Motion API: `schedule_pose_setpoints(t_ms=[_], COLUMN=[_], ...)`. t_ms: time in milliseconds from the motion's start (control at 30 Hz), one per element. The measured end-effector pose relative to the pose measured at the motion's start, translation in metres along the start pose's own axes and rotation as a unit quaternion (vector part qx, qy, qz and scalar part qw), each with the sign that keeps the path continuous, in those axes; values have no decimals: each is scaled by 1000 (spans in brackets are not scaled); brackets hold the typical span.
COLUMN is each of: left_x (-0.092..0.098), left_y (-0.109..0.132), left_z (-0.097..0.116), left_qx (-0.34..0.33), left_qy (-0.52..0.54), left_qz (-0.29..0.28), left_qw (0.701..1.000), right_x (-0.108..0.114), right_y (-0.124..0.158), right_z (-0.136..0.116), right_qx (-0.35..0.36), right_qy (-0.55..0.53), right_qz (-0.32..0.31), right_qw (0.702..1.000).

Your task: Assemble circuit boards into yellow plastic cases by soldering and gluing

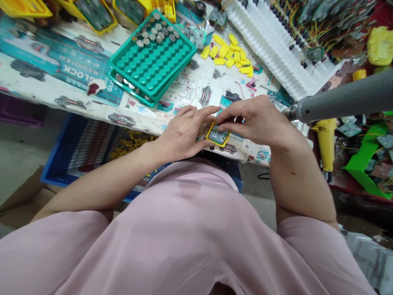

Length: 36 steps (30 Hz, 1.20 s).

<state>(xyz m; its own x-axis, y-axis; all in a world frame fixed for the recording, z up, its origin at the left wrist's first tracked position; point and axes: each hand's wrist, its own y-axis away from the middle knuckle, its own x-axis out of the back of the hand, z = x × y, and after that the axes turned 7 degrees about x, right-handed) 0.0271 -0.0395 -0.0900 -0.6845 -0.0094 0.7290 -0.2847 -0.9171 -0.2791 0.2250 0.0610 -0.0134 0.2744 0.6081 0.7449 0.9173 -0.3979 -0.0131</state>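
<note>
A small yellow plastic case (226, 143) with a green circuit board (216, 136) inside it lies at the table's front edge, close to my body. My left hand (184, 133) grips the case from the left, its thumb at the near side and its fingers at the far side. Over the board, my right hand (260, 121) has its thumb and fingertips pinched together at the upper right of the case. Whatever those fingertips hold, if anything, is hidden. Beyond my hands stands a green tray (144, 67) with several coin cells (159, 37) at its far end.
Small yellow plastic pieces (229, 51) lie in a loose pile behind my hands. A white foam rack (267, 45) with wired parts stands at the back right. A grey rod-shaped tool (344, 98) juts in from the right. Under the table's left side is a blue crate (58, 157).
</note>
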Motion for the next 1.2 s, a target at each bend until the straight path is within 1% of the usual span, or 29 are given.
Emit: schedule_pose_setpoints(t_ms=[100, 167, 267, 367, 433, 533, 667, 767, 900, 1067, 1133, 1200], left_x=[0, 0, 0, -2, -3, -4, -2, -1, -2, -2, -3, -4], left_y=[1, 1, 1, 1, 0, 0, -1, -2, -2, -1, -1, 0], left_z=[-1, -2, -1, -1, -2, -2, 1, 3, 4, 3, 2, 0], left_qx=[-14, -20, -22, -29, -32, -20, 0, 19, 21, -14, -18, -28], left_qy=[9, 12, 3, -18, -33, -43, -46, -40, -36, -56, -58, -61], left_qz=[15, 24, 22, 26, 30, 17, -1, -14, -12, 12, 18, 34], left_qw=[1000, 999, 1000, 999, 999, 999, 999, 999, 999, 998, 998, 997], right_x=[-3, -8, -16, -26, -33, -45, -57, -61, -63, -64, -67, -71], right_y=[3, 9, 20, 32, 38, 44, 50, 53, 55, 57, 59, 62], right_z=[-2, -4, -10, -21, -29, -37, -36, -33, -31, -29, -30, -33], right_qx=[31, 31, 28, 33, 22, 2, 21, 30, 43, 83, 80, 61], right_qy=[45, 83, 121, 133, 153, 203, 257, 279, 292, 299, 314, 347], right_qz=[11, 22, 37, 76, 106, 133, 171, 198, 187, 184, 178, 177], right_qw=[998, 996, 992, 988, 982, 970, 951, 939, 937, 933, 929, 919])
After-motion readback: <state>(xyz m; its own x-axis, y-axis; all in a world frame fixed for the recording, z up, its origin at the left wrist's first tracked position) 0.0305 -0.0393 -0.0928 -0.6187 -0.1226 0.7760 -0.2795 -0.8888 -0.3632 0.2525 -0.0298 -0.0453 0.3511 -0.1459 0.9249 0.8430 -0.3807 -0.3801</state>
